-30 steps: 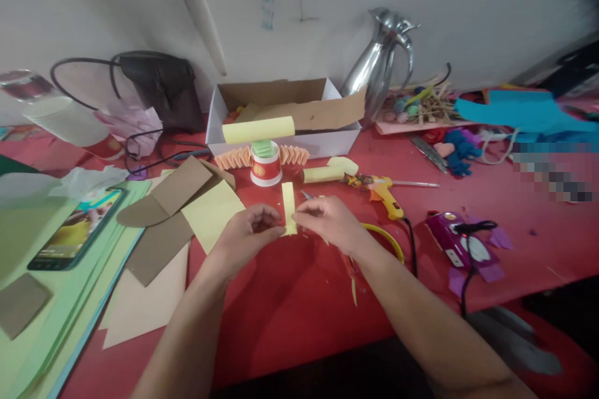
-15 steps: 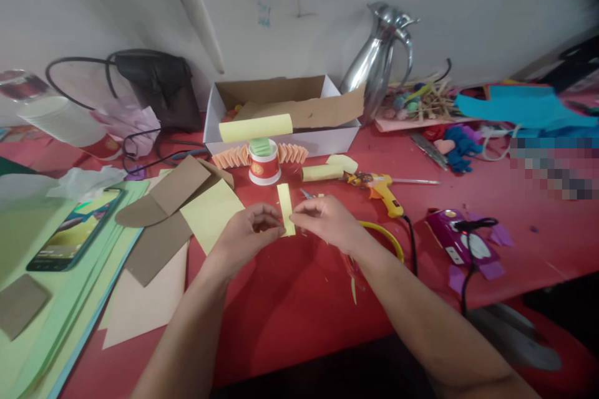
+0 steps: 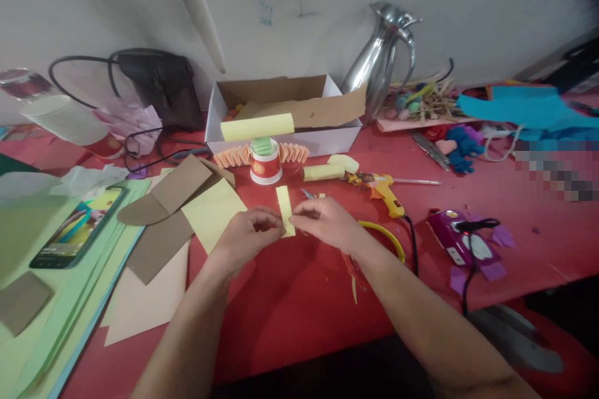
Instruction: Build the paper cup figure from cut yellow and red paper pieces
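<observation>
Between my hands a narrow yellow paper strip (image 3: pixel 284 206) stands upright, its lower end near my fingertips. My left hand (image 3: pixel 246 237) pinches its lower left edge with thumb and forefinger. From the other side, my right hand (image 3: pixel 325 222) has thumb and fingers closed on the right edge. Behind the strip is a red and white paper cup (image 3: pixel 266 169) with green folded paper on top and pleated orange paper arms (image 3: pixel 294 153) at its sides. Scissors (image 3: pixel 309 194), partly hidden by my right hand, lie just beyond it.
A yellow glue gun (image 3: pixel 386 194) lies to the right, its cord running past a purple power socket (image 3: pixel 461 240). Yellow paper rolls (image 3: pixel 322 172) are near it. Brown card pieces (image 3: pixel 161 243), coloured sheets and a phone (image 3: pixel 77 227) cover the left. A white box (image 3: pixel 322 142) and metal jug (image 3: pixel 374 56) stand behind.
The view has shifted very slightly. Both hands keep almost the same place at the yellow strip, and nothing else has visibly moved.
</observation>
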Demonstrator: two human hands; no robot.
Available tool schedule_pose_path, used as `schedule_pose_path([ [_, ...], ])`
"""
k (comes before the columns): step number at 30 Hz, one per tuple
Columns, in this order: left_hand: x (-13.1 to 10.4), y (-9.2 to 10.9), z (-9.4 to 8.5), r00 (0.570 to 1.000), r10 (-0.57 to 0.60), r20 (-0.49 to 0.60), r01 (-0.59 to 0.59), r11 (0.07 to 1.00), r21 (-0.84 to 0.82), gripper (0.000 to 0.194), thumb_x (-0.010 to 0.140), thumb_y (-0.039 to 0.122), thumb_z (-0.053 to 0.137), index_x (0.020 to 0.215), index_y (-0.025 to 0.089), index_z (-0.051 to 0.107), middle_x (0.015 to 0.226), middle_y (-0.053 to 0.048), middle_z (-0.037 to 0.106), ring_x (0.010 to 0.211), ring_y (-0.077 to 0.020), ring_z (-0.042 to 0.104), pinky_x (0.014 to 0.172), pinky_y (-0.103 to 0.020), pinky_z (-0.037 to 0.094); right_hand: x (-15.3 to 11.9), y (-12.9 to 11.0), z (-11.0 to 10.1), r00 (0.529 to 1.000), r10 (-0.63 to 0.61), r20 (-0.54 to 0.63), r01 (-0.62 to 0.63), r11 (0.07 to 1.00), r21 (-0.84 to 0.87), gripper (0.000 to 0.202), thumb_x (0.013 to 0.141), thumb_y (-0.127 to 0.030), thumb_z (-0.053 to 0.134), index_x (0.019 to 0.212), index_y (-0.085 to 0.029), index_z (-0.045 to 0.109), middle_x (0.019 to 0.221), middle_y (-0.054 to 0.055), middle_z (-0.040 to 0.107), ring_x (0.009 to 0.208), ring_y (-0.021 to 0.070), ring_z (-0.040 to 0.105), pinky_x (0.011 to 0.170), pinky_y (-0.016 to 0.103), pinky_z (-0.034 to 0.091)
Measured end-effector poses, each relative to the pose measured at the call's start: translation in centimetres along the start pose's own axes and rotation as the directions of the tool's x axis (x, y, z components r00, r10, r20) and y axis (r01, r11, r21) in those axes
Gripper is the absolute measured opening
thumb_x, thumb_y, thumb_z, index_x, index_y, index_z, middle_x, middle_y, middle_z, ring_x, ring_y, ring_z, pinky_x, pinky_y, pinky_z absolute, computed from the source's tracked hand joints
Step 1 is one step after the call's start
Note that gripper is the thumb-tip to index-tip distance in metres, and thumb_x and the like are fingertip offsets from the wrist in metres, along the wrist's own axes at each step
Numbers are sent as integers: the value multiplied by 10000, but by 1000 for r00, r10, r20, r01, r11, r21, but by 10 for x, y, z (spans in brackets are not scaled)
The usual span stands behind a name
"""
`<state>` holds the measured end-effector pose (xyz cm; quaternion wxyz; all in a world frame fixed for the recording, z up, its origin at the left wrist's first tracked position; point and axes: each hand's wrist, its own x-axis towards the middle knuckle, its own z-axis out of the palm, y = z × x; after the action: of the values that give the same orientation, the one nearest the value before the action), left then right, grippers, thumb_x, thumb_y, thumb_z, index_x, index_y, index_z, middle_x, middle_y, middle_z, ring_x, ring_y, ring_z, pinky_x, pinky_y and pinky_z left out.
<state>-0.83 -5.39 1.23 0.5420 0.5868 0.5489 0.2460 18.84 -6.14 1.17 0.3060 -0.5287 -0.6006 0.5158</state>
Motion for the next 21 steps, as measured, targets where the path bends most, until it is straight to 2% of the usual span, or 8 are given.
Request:
schedule_pose_path([
  [3, 0, 0, 0, 1000, -22, 5, 22, 995, -93, 129, 679, 318, 732, 698, 192, 716, 886, -36, 659, 772, -164, 558, 701, -298, 394, 0, 2, 0, 998, -46, 47, 45, 998, 41, 74, 783, -283, 643, 809, -215, 655, 753, -21, 628, 711, 137, 564, 665, 281, 421],
  [6, 0, 3, 0, 998, -60, -5, 58, 984, -166, 144, 671, 317, 743, 714, 187, 700, 801, -17, 642, 761, -155, 545, 729, -298, 383, 0, 2, 1, 997, -66, 45, 65, 997, 37, 101, 767, -251, 639, 862, -220, 647, 813, -14, 642, 767, 147, 582, 715, 289, 441],
  [12, -1, 5, 5, 995, -98, -15, 93, 975, -202, 183, 664, 339, 756, 720, 177, 691, 766, -13, 637, 757, -151, 545, 740, -295, 380, 0, 1, 3, 998, -42, -53, 40, 999, -30, 53, 748, -267, 635, 763, -217, 627, 778, -19, 635, 730, 145, 563, 684, 287, 424],
  [21, -3, 7, 9, 993, -120, -20, 113, 971, -211, 191, 662, 350, 756, 728, 178, 704, 756, -20, 655, 713, -148, 550, 694, -292, 378, 2, 4, 4, 1000, 16, -27, -14, 994, 108, 66, 711, -235, 649, 761, -212, 612, 698, -34, 584, 651, 128, 526, 632, 274, 405],
])
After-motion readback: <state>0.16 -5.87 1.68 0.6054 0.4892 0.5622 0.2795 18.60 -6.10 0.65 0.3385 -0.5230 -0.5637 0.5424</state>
